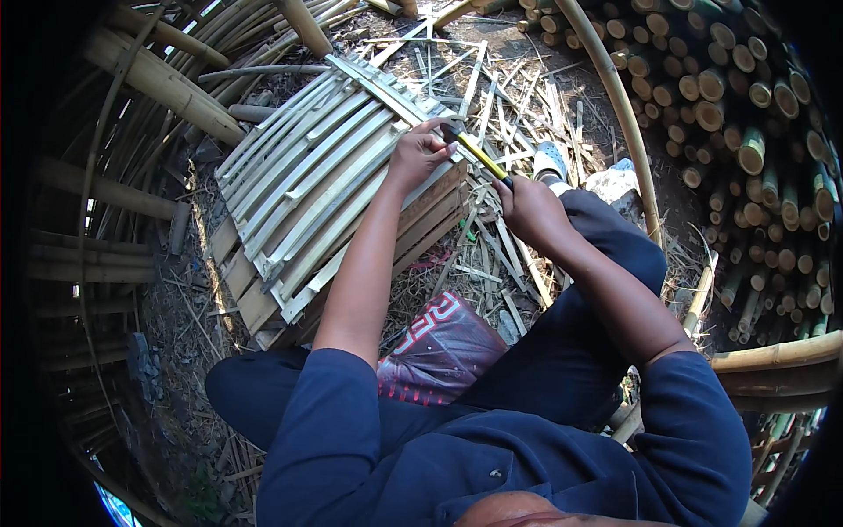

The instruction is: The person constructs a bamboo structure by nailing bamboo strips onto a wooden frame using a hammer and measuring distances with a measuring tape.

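My right hand (532,211) grips a hammer (481,157) by the end of its yellow and black handle. The dark hammer head lies right beside the fingertips of my left hand (416,160). That hand is closed in a pinch at the right edge of a bamboo slat panel (325,171), and whatever its fingers hold is too small to make out. Pale split slats run side by side across the panel, with a cross strip (378,90) along its far end. Beneath it stands a box of wooden boards (439,209).
Bamboo offcuts (518,110) litter the ground beyond and right of the panel. Cut bamboo poles (711,114) are stacked at the far right, behind a curved pole (615,97). Thick bamboo poles (167,83) stand at the left. A printed red and grey sack (448,347) lies between my legs.
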`<state>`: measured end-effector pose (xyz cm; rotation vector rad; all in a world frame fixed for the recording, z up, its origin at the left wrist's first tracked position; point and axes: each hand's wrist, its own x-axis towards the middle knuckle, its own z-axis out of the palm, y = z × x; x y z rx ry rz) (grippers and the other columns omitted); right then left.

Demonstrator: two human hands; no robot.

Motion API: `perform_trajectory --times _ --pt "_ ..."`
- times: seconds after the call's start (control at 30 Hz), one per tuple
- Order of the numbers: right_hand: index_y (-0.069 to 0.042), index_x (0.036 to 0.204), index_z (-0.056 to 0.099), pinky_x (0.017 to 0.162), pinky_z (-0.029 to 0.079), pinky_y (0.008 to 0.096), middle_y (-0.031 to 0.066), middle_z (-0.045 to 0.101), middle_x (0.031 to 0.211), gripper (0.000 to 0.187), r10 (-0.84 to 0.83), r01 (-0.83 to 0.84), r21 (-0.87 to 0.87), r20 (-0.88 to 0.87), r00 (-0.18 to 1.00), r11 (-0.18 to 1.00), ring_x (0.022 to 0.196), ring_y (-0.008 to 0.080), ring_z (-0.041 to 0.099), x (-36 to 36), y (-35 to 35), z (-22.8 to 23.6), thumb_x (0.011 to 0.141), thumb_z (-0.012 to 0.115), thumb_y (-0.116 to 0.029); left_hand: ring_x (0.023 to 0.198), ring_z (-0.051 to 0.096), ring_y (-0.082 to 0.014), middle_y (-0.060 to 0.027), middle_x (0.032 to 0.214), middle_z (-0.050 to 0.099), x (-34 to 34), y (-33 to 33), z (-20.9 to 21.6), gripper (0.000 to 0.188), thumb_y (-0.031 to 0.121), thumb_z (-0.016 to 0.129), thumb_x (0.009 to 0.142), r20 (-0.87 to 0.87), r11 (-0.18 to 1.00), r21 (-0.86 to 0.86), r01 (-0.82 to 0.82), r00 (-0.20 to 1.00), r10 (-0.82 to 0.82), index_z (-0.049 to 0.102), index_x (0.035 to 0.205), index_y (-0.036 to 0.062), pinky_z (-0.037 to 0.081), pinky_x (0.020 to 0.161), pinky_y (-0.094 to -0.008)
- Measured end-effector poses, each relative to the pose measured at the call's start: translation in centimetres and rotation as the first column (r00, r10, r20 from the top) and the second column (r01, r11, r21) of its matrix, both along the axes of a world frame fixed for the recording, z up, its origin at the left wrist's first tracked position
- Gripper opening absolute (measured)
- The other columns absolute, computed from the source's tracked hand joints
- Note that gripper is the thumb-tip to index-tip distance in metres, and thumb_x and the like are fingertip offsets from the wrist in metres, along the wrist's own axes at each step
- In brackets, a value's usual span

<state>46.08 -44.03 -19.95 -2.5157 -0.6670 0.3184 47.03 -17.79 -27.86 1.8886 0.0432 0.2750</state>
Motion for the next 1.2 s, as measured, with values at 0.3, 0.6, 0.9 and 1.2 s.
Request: perform_trajectory --times 0.3,0.6,0.9,1.2 --pt "0.006 0.091 0.068 0.074 0.053 0.0575 0.0303 0.068 0.078 0.049 -0.008 0.008 0.002 -0.003 1.000 1.000 0.077 0.0488 0.069 -0.2 0.4 0.4 0.106 0.051 -0.037 0.130 0.059 -0.0280 -0.0185 0.134 0.066 0.4 0.1 -0.8 0.022 0.020 0.083 0.088 0.061 0.998 0.049 -0.049 0.997 0.046 0.077 0.076 0.0026 0.043 0.110 -0.0384" --pt "0.008 0.090 0.066 0.076 0.053 0.0573 0.0319 0.068 0.079 0.050 -0.028 0.026 0.057 0.020 0.999 0.998 0.080 0.0497 0.069 -0.4 0.5 0.3 0.106 0.051 -0.037 0.136 0.057 -0.0306 -0.0220 0.143 0.062 -0.1 -0.3 -0.2 0.023 0.022 0.085 0.086 0.050 0.985 0.151 -0.079 0.996 0.072 0.077 0.077 0.0026 0.043 0.111 -0.0384" --pt "0.007 0.089 0.066 0.076 0.053 0.0577 0.0326 0.068 0.079 0.050 -0.043 0.042 0.088 0.018 0.999 0.995 0.080 0.0506 0.068 -0.6 0.8 0.8 0.107 0.051 -0.037 0.135 0.056 -0.0296 -0.0200 0.142 0.062 0.0 0.2 -0.6 0.019 0.021 0.084 0.088 0.059 0.996 0.081 -0.025 0.998 0.020 0.078 0.079 0.0046 0.041 0.113 -0.0391" --pt "0.007 0.090 0.066 0.075 0.053 0.0576 0.0317 0.068 0.080 0.048 -0.035 0.035 0.062 -0.003 0.999 0.997 0.079 0.0507 0.068 -0.3 0.5 0.7 0.106 0.052 -0.036 0.140 0.052 -0.0352 -0.0282 0.143 0.058 -0.1 -0.1 0.0 0.021 0.021 0.084 0.088 0.040 0.996 0.077 -0.050 0.998 0.047 0.077 0.078 0.0038 0.038 0.116 -0.0401"
